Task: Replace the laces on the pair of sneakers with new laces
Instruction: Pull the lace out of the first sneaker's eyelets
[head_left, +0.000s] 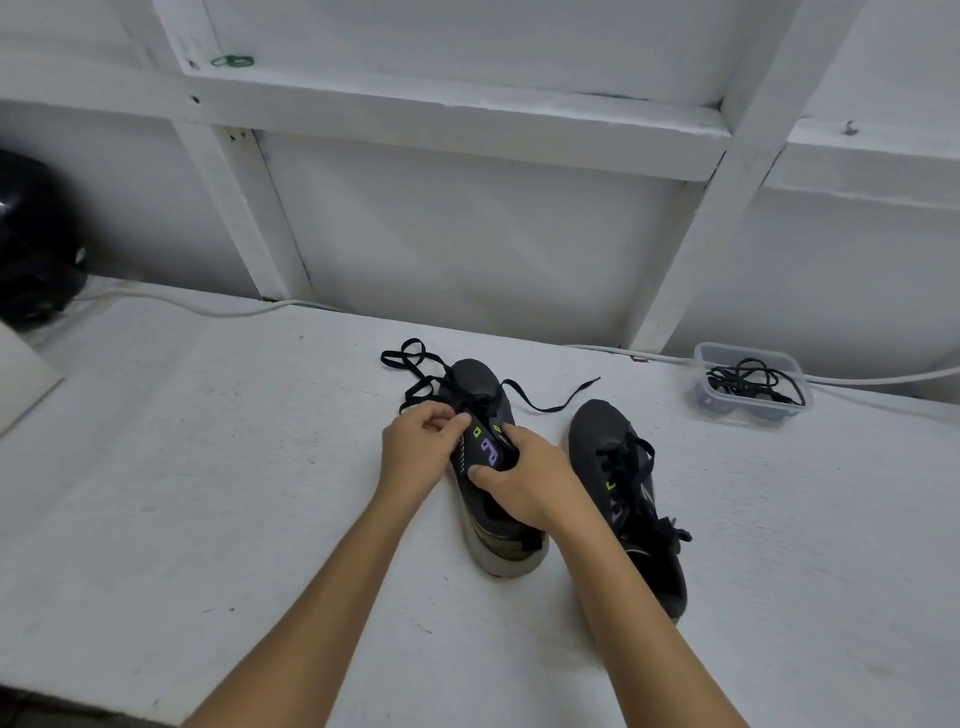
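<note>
Left hand (421, 447) pinching a black lace (415, 387) at the left sneaker (480, 387) on the white table (208, 467); right hand (524, 483) gripping that sneaker's tongue (485, 449). Right sneaker (613, 467) just beside, laced. Plastic tub (750, 384) of cords near the wall.

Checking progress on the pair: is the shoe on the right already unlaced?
No, the right shoe has its black lace threaded and tied, untouched beside the one in hand.

Shed or garage-type workroom: white-painted plank wall with bare framing beams (457, 111) across frame top, rough white bench (208, 467), white cable (182, 304) along wall.
</note>
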